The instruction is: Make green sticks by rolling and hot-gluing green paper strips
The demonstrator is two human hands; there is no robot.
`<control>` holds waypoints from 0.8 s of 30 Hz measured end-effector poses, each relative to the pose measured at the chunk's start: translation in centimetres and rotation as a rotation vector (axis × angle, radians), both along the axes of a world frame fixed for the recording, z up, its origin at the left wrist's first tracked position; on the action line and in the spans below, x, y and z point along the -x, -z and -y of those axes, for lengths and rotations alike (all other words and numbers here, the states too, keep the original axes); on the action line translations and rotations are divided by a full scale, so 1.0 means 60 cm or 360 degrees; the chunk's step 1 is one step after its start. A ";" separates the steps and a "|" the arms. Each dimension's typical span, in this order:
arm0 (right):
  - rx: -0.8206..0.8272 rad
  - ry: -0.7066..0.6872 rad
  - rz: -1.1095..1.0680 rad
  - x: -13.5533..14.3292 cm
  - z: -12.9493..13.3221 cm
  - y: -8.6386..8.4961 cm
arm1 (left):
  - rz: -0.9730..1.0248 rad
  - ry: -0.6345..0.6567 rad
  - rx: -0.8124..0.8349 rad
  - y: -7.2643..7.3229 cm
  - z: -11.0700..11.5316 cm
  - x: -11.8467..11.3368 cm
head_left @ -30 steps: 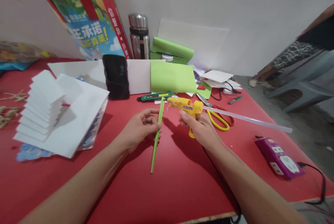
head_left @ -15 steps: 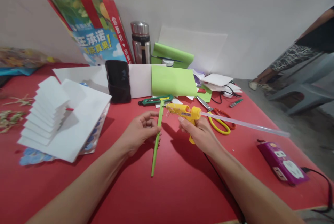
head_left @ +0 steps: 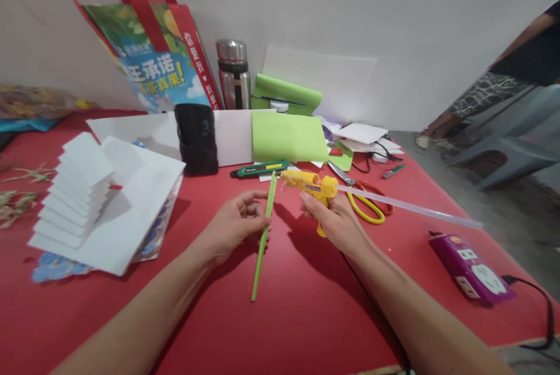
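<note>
My left hand (head_left: 236, 224) pinches a thin green paper stick (head_left: 261, 249) near its upper part; the stick slants down toward me above the red table (head_left: 284, 316). A yellow glue gun (head_left: 311, 187) is gripped in my right hand (head_left: 339, 224), nozzle aimed left at the stick's top end, a small gap apart. A long clear glue stick (head_left: 420, 209) pokes out of the gun's back to the right. The gun's black cord runs down along my right forearm.
Yellow-handled scissors (head_left: 366, 203), a green utility knife (head_left: 260, 169), green paper sheets (head_left: 286, 137), a black pouch (head_left: 196, 139), a steel flask (head_left: 233, 74) and a printed bag (head_left: 153, 66) lie behind. Folded white paper (head_left: 94, 200) sits left, a purple power strip (head_left: 470, 267) right. A person stands far right.
The view shifted slightly. My left hand tilted the green stick a little; the glue gun stayed close to the stick's top end.
</note>
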State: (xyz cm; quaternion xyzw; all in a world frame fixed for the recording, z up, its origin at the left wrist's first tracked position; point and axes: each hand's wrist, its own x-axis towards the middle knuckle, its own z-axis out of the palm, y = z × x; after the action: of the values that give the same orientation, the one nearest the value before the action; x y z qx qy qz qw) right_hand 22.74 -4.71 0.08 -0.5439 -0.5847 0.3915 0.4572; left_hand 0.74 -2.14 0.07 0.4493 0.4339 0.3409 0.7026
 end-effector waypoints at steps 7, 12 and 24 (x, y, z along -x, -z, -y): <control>0.0021 -0.0005 -0.0003 0.001 0.001 -0.001 | 0.0027 0.0002 -0.0021 0.003 0.001 0.000; 0.0060 -0.0041 0.0000 0.003 0.004 -0.003 | 0.0040 -0.0023 -0.0020 0.002 -0.003 0.001; 0.0103 -0.0177 0.0038 0.008 0.012 -0.014 | 0.0038 -0.0105 -0.0037 0.003 -0.010 0.004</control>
State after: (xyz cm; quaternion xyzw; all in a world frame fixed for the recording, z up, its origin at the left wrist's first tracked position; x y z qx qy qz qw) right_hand 22.27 -5.42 0.90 -0.5295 -0.6065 0.4285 0.4100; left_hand 0.48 -1.57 -0.09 0.4389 0.4360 0.3742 0.6908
